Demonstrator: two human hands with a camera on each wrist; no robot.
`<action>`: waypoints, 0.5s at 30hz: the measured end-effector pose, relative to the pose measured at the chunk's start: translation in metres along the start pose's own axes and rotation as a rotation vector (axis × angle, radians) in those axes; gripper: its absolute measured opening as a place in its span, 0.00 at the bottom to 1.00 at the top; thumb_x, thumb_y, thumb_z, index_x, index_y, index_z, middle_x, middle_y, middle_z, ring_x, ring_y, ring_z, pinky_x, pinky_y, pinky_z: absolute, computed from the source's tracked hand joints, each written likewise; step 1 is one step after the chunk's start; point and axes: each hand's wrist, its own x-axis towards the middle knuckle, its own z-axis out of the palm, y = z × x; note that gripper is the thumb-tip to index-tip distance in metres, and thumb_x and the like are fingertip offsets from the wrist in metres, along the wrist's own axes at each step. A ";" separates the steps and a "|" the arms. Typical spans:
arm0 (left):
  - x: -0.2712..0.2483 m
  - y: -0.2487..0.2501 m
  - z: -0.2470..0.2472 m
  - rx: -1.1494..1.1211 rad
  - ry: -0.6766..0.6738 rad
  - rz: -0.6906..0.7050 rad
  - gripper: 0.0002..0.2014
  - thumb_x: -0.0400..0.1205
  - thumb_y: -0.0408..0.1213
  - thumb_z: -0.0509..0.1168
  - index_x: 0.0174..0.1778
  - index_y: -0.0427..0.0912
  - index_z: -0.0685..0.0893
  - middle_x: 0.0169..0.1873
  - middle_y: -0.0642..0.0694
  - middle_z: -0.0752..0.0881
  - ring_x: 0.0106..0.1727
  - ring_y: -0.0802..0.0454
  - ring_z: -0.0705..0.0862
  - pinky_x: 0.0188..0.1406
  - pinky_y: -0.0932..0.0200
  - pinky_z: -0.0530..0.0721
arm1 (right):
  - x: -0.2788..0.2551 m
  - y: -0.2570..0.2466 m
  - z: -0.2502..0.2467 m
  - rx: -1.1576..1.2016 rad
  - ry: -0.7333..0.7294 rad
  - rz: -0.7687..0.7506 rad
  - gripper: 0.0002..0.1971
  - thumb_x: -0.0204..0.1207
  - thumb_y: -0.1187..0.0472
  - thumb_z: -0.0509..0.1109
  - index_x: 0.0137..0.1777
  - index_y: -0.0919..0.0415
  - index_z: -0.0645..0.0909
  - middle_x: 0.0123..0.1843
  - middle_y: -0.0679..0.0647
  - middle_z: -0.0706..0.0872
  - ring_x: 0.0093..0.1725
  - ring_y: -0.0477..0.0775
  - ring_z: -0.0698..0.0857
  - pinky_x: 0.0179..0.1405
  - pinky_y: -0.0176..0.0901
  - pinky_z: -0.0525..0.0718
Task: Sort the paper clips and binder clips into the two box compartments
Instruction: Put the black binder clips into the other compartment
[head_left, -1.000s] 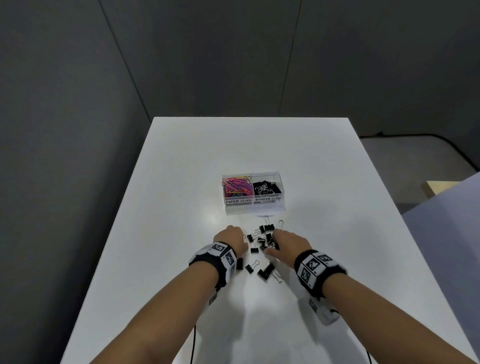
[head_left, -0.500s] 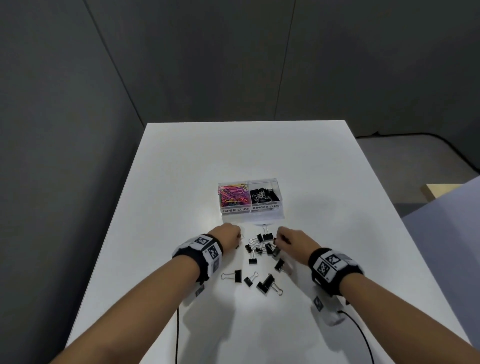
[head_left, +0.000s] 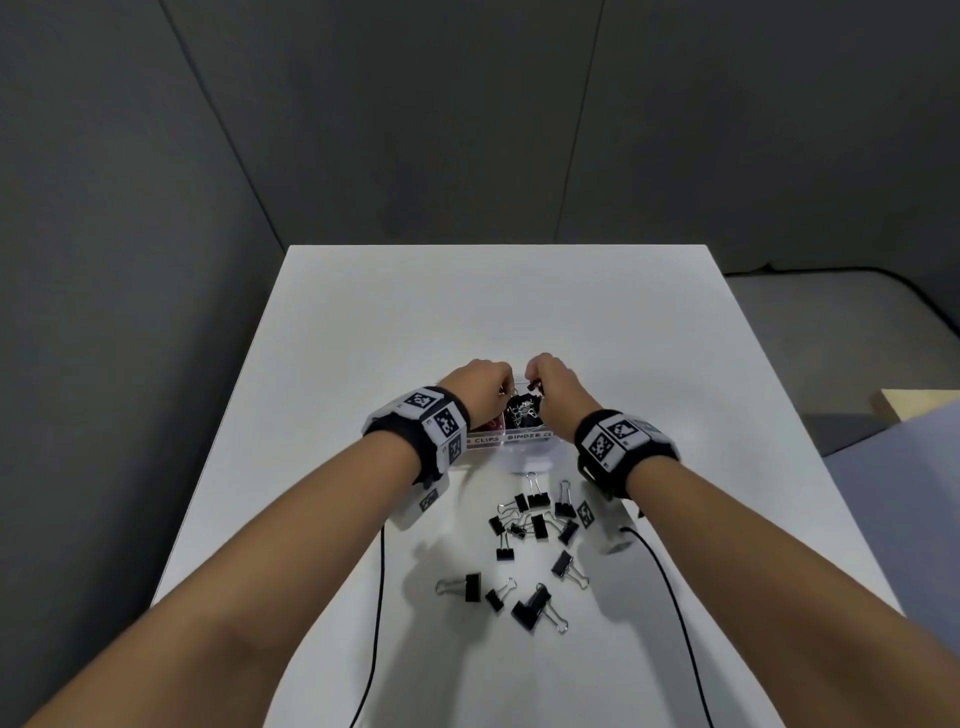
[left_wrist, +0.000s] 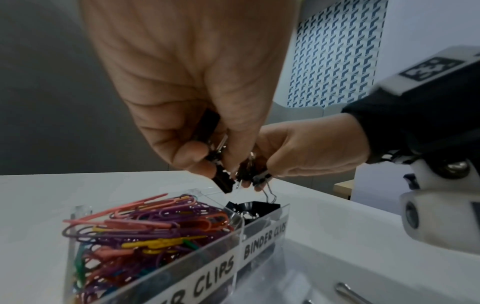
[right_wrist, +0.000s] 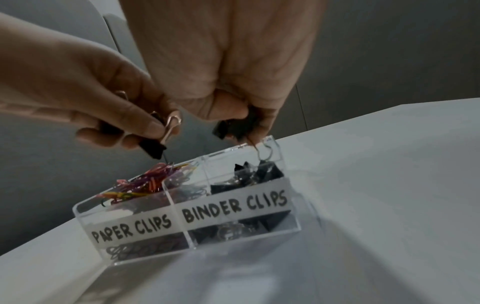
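Over the clear box (right_wrist: 187, 207), the left hand (left_wrist: 197, 115) pinches a small bunch of black binder clips (left_wrist: 221, 181) between thumb and fingertips, poised above the divider, with the paper-clip compartment (left_wrist: 145, 232) just left of it. That compartment is heaped with coloured paper clips (right_wrist: 148, 181). The right hand (right_wrist: 228, 82) grips its own binder clips (right_wrist: 233, 125) just above the right-hand compartment (right_wrist: 244, 176), labelled for binder clips, where one wire handle dangles down into the black clips already lying there.

Nearer the person than the box, about a dozen more binder clips (head_left: 530, 551) lie scattered on the white worktop (head_left: 467, 312); I see no paper clips left among them.

These clips look light, stiff and hard, so nothing here should break or crush. Their wire handles swing loosely and probably hook into each other, so a handful may come away tangled. The black folded body is likely the surest place to hold; the thin handles are smooth and could slip or pivot between fingers.
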 end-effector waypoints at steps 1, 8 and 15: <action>0.003 0.001 0.001 0.007 -0.002 0.005 0.11 0.83 0.30 0.57 0.57 0.38 0.81 0.57 0.39 0.84 0.57 0.42 0.83 0.56 0.52 0.80 | -0.001 0.004 0.001 0.011 -0.026 -0.016 0.27 0.67 0.85 0.49 0.63 0.64 0.68 0.57 0.56 0.71 0.54 0.54 0.71 0.51 0.42 0.70; 0.022 0.014 0.014 0.025 0.014 0.090 0.12 0.82 0.29 0.56 0.57 0.39 0.81 0.59 0.40 0.80 0.59 0.40 0.80 0.56 0.50 0.78 | -0.022 0.033 -0.015 0.117 0.206 -0.022 0.23 0.72 0.81 0.53 0.63 0.62 0.72 0.56 0.49 0.73 0.54 0.48 0.75 0.56 0.39 0.74; 0.025 0.023 0.021 0.282 -0.006 0.175 0.14 0.81 0.40 0.60 0.63 0.49 0.81 0.64 0.48 0.81 0.67 0.45 0.76 0.67 0.48 0.69 | -0.068 0.066 -0.008 -0.229 -0.059 0.011 0.15 0.77 0.69 0.59 0.61 0.59 0.77 0.59 0.54 0.82 0.55 0.52 0.78 0.56 0.44 0.77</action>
